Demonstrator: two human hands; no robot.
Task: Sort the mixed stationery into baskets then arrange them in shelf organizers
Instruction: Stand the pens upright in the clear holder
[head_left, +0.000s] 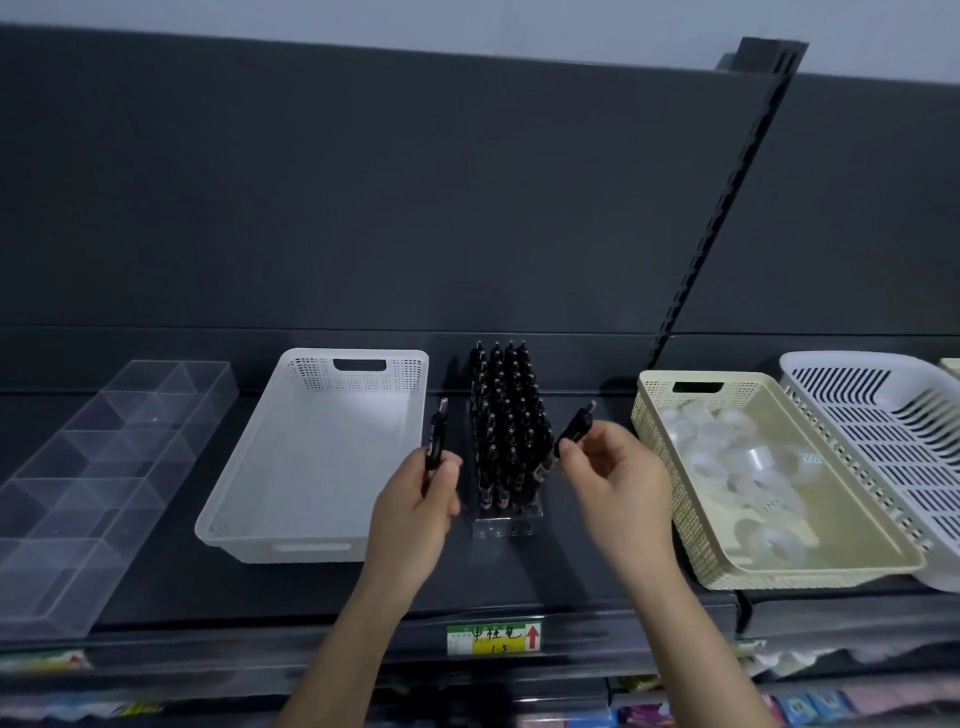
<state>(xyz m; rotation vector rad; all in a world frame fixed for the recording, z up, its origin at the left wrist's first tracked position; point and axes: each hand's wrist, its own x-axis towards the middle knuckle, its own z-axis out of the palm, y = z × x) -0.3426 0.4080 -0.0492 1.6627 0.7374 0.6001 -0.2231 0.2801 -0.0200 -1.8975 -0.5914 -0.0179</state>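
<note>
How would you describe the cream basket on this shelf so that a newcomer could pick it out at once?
On the dark shelf, look just right of the stand of black pens. The cream basket sits there, between that stand and a white slotted basket. It alone is cream and holds clear tape rolls; the white basket left of the pens is empty.

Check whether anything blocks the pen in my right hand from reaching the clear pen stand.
Nothing visible does. The black pen in your right hand sits just right of the clear pen stand, with only air between. Its rows look nearly full.
</note>
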